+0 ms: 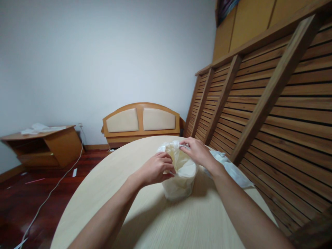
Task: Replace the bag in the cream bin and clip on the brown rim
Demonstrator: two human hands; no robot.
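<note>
A small pale bin [177,190] stands upright on the round light-wood table [103,193]. A thin whitish plastic bag [187,168] lines it and folds over its rim. On the near left of the rim, my left hand [158,167] is closed, its fingers pinching the bag's edge. My right hand [198,150] grips the bag at the far right of the rim, with a gathered bit of plastic between thumb and fingers. To the right of the bin lies another crumpled white plastic bag [230,169], partly behind my right forearm.
Tall slatted wooden panels [249,103] lean along the table's right side. Beyond the table stands a padded headboard [141,119] against the wall. A low wooden cabinet [62,147] with white sheets on top is at left, and a white cable [55,186] crosses the dark red floor.
</note>
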